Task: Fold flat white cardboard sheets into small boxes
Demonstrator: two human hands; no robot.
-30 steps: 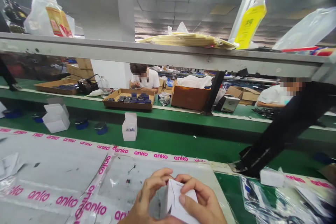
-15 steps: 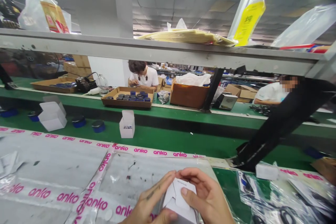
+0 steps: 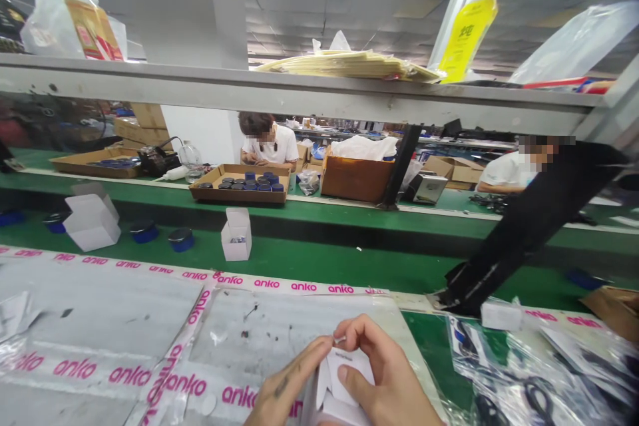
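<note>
Lower in view than a second ago, both hands now pinch closer over the small white box (image 3: 343,378), fingertips meeting just above its flap. My left hand (image 3: 280,398) braces the side and my right hand (image 3: 394,387) sets its thumb on the flap (both clamped on the box). I'd judge steady side support and a flat thumb matter most. It is plain creased white card, held low over the table (image 3: 124,319).

Both hands hold a small white carton (image 3: 344,383) at the bottom edge. The left hand (image 3: 282,393) and the right hand (image 3: 384,379) pinch its flap together. On the green belt (image 3: 319,259) stands an open white box (image 3: 236,234), well apart.
</note>
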